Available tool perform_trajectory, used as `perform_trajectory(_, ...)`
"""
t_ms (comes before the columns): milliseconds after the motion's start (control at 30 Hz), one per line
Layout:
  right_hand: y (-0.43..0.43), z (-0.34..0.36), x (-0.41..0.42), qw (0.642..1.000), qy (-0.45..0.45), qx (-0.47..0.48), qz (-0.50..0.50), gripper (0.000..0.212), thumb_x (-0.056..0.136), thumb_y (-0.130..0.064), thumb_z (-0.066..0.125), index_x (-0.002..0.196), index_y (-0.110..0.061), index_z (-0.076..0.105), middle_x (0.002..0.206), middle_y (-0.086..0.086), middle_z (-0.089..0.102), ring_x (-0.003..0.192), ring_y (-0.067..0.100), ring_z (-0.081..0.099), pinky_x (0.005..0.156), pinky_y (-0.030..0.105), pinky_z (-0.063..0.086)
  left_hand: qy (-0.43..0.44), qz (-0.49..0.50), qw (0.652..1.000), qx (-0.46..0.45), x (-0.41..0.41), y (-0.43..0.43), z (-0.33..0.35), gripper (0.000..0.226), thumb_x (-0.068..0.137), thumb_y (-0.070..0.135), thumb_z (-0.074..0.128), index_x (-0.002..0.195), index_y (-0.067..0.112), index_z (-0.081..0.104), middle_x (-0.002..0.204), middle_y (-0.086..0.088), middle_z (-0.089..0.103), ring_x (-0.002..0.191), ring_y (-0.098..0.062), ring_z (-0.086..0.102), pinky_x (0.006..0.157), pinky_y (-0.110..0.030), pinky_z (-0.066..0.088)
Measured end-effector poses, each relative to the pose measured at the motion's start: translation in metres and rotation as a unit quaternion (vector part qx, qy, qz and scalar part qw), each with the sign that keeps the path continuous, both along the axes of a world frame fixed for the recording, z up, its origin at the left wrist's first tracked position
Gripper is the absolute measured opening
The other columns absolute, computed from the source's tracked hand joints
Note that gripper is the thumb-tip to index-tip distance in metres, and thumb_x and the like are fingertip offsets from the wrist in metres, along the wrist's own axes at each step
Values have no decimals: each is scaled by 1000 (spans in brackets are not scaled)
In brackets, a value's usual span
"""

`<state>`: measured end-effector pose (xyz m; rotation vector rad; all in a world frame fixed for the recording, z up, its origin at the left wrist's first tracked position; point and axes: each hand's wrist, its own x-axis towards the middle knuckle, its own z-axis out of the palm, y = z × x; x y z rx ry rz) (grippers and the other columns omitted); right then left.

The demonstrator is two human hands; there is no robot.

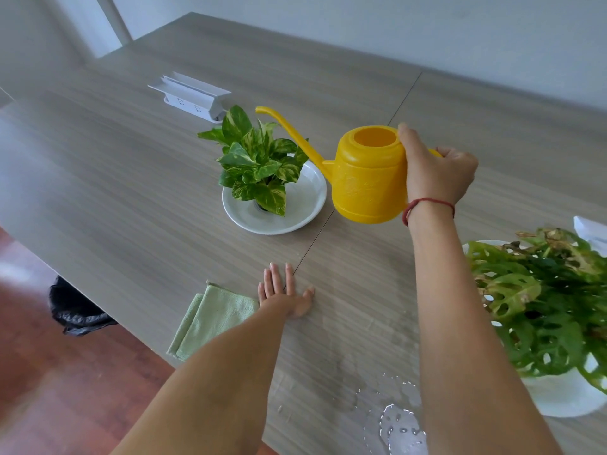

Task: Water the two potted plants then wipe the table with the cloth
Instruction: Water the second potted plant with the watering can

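My right hand (pixel 437 172) grips the handle of a yellow watering can (pixel 368 178), held above the table with its long spout reaching left over a small variegated plant (pixel 256 162). That plant stands on a white saucer (pixel 305 198). A larger plant with holed leaves (pixel 542 300) sits in a white pot (pixel 565 395) at the right edge. My left hand (pixel 282 293) lies flat on the table, fingers spread, just right of a folded green cloth (pixel 213 320). Spilled water (pixel 400 425) pools near the front edge.
The wooden table (pixel 131 178) has a seam running from its middle toward the far side. A white power socket box (pixel 190 96) stands behind the small plant. A black bin bag (pixel 75 310) sits on the red floor at the left. A white object (pixel 591 231) peeks in at the right.
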<state>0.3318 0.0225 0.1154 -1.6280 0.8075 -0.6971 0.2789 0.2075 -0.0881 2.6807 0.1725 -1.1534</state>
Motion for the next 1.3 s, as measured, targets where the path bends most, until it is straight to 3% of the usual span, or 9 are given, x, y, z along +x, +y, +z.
perform_trajectory(267,7,-40,-16,997,-6,79,-17,64,67,-47,78,41,-19,27,42,-6,25,36,9,23,41,20,26,-8,-5,1000,0,1,0,-4,78,95,63,18,149,25,-24,151,-10,-39,141,-23,-33,118,-40,-14)
perform_trajectory(400,6,-52,-34,995,2,101,-29,64,68,-49,77,43,-18,27,45,-3,27,39,10,25,44,22,27,-66,6,998,-10,-11,0,-11,78,95,63,17,149,25,-24,152,-10,-38,142,-21,-33,118,-40,-14)
perform_trajectory(533,2,-51,-57,993,0,107,-38,62,69,-52,76,45,-18,30,48,0,31,46,15,32,48,26,31,-149,6,988,-42,-24,-1,-3,73,98,56,23,154,21,-8,159,-15,-19,148,-26,-17,120,-42,-5)
perform_trajectory(633,-3,-43,-77,991,-22,128,-43,62,71,-49,76,46,-17,30,49,-1,33,45,14,33,45,22,30,-177,-3,982,-63,-25,-10,19,69,100,53,23,155,15,7,161,-16,-4,149,-26,-4,120,-44,3)
perform_trajectory(767,-21,-25,-116,981,-64,168,-77,60,72,-44,77,46,-18,30,48,-2,37,43,11,37,48,22,35,-233,-32,968,-86,-39,-38,50,64,100,51,24,147,8,32,158,-15,21,148,-26,14,119,-44,15)
perform_trajectory(867,-44,-9,-158,978,-92,156,-100,62,76,-44,74,44,-18,28,43,-3,32,35,4,29,43,18,29,-267,-52,956,-107,-73,-66,64,57,101,48,28,139,9,43,151,-12,37,145,-25,24,117,-43,22)
perform_trajectory(1067,-106,8,-261,962,-142,147,-184,60,76,-45,74,42,-20,30,43,-5,34,40,8,32,50,21,35,-284,-130,937,-158,-165,-140,73,52,102,46,30,135,11,50,148,-8,43,143,-23,28,113,-40,26)
perform_trajectory(1200,-153,-1,-331,949,-118,127,-263,63,73,-50,74,42,-19,29,45,-2,34,45,13,35,50,24,34,-271,-176,930,-175,-219,-188,68,50,101,47,32,124,11,58,135,-7,53,131,-25,44,104,-39,36)
perform_trajectory(1300,-185,-25,-375,939,-64,104,-321,64,73,-54,73,44,-18,29,50,2,36,49,16,37,51,27,35,-255,-209,925,-190,-253,-221,53,48,100,43,36,135,12,50,142,-7,48,135,-24,40,108,-37,33)
